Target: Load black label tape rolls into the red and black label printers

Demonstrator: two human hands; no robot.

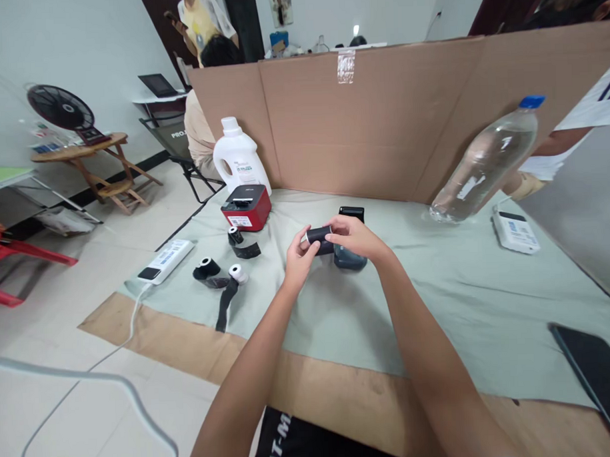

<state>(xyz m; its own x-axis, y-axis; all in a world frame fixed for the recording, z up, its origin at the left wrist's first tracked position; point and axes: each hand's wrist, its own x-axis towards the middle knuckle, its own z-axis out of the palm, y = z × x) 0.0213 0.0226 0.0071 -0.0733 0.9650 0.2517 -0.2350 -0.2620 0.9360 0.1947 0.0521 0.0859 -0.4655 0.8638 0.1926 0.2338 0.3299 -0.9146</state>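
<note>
Our left hand (300,256) and right hand (356,236) close on a black roll (318,235), one at each end, just above the dark printer (350,257) at the centre of the desk (437,297). We judge the step in hand to be handling the roll over that open printer. Any further move calls for holding it level and square. At nine o'clock lie loose rolls (207,267), and at eleven stands the red printer (245,207).
</note>
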